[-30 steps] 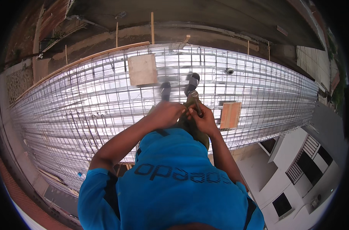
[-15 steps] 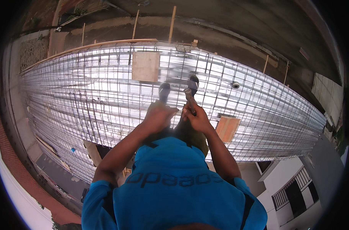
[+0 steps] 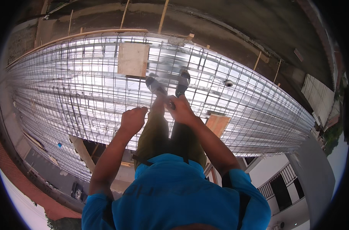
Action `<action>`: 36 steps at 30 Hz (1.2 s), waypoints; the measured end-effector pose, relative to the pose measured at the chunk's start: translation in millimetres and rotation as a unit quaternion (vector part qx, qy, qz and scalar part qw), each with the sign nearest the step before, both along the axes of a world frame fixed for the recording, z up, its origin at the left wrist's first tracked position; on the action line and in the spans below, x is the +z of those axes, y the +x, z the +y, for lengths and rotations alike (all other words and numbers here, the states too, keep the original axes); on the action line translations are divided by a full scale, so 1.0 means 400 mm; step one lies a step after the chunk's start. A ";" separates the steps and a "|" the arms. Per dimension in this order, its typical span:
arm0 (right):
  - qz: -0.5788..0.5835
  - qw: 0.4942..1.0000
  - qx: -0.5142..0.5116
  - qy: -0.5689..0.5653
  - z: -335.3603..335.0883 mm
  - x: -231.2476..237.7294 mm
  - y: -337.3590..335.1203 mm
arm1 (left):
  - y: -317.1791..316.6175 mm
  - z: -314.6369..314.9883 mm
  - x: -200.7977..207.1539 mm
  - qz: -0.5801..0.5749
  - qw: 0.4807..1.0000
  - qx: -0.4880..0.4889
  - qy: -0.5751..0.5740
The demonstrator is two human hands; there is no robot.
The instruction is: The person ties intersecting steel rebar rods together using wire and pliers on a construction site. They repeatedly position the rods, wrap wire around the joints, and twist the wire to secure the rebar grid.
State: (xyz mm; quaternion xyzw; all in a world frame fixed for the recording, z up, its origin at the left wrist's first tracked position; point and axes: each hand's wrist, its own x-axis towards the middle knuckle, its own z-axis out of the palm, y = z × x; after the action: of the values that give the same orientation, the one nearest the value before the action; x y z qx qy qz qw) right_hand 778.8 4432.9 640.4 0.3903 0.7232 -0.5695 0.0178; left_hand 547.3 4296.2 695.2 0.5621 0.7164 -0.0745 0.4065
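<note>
My right hand (image 3: 182, 110) is closed around a dark hand tool (image 3: 171, 104); only a small part of it shows past the fingers, so its exact kind is unclear. To the left, my left hand (image 3: 133, 120) is closed, its fingers bent inward, and whatever it may hold is hidden. The two hands are apart, both in front of my legs. Beneath them spreads a grid of steel reinforcing bars (image 3: 216, 100) over shiny silvery decking. Both of my shoes (image 3: 182, 83) are on this grid, just beyond the hands.
A square wooden board (image 3: 133, 59) lies on the bars past my left foot, and a reddish board (image 3: 217, 124) sits to the right. A small white round object (image 3: 228, 83) rests on the grid. Near the left is an opening (image 3: 91, 148) in the deck. Upright poles (image 3: 163, 17) line the far edge.
My hands, close together before, have separated: the left has moved left and nearer. The right has shifted left, and the tool's head no longer points ahead. My legs show more now.
</note>
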 end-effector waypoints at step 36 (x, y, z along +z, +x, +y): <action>0.043 0.909 0.191 0.369 0.392 -1.540 -0.071 | -0.113 0.509 -1.735 -0.319 0.946 -0.033 0.048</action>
State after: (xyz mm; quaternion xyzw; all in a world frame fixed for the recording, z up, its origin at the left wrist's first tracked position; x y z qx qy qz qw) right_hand 750.2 4589.9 24.2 0.1984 0.9425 -0.2642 -0.0502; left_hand 502.1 4499.8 1.2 0.5991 0.5329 0.1298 0.5834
